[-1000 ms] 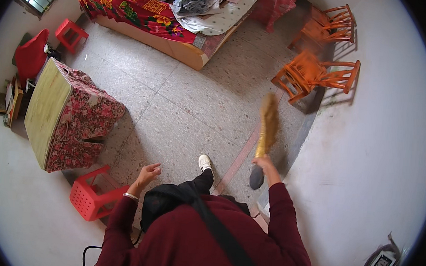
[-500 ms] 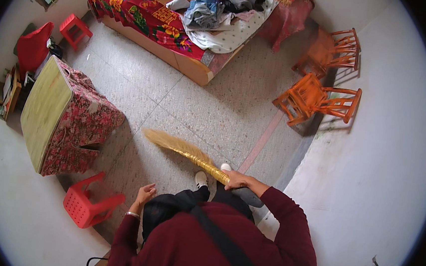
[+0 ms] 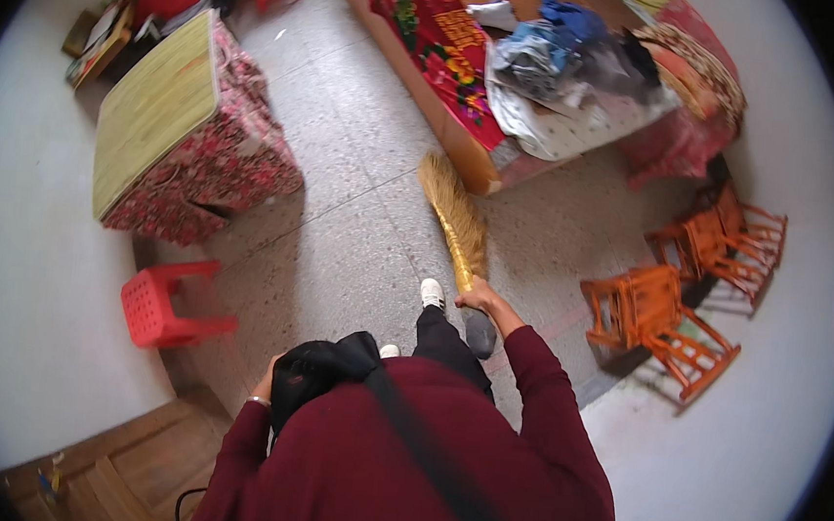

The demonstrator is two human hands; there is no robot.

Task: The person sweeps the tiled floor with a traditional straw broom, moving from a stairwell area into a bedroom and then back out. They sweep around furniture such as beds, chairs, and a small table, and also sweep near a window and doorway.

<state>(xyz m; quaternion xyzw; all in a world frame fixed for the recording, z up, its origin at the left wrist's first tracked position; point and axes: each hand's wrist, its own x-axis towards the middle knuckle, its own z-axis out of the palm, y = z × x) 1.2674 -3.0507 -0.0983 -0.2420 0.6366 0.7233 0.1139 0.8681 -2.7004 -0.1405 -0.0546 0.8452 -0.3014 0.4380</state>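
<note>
Holding a broom [image 3: 461, 227] in the right hand [image 3: 479, 296], roughly mid-frame. Gripping it pretty firmly, by the look of it, closed around the handle just above the grey end [image 3: 480, 336]. Aiming the bristles [image 3: 443, 182] at the upper middle of the frame, near the corner of the bed [image 3: 480, 170]. Can't tell whether touching the floor [image 3: 339, 254] or not.

As for the left hand [image 3: 264, 384], lower left of centre: mostly tucked behind a black bag [image 3: 330, 366], so can't say if spread, curled or gripping anything. Can make out a bracelet [image 3: 258, 401] at the wrist, though.

Also spotting a white shoe [image 3: 433, 294] just left of the handle, clothes [image 3: 541, 60] heaped on the bed at upper right, a table [image 3: 160, 108] with a flowery cloth [image 3: 213, 171] at upper left, a red stool [image 3: 164, 304] below that, and some orange chairs [image 3: 646, 308] at right, near the wall [image 3: 715, 460].
</note>
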